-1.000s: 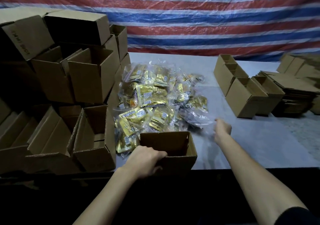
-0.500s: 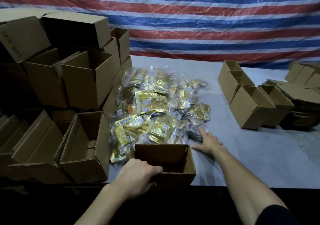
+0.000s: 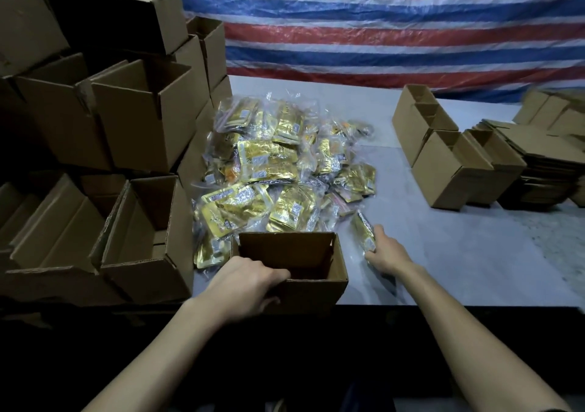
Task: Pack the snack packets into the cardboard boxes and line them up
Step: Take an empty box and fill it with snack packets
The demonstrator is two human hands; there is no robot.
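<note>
One grey table (image 3: 474,253) carries a stack of open cardboard boxes (image 3: 139,117) along its left edge, too overlapped to count, one heap of gold snack packets (image 3: 278,171) mid-table, and four open boxes (image 3: 443,174) at right, with bare tabletop between. One open box (image 3: 313,291) sits at the near edge; the left hand (image 3: 243,285) grips its near wall, and the right hand (image 3: 384,253), just beside it, curls round one packet (image 3: 364,231)
</note>
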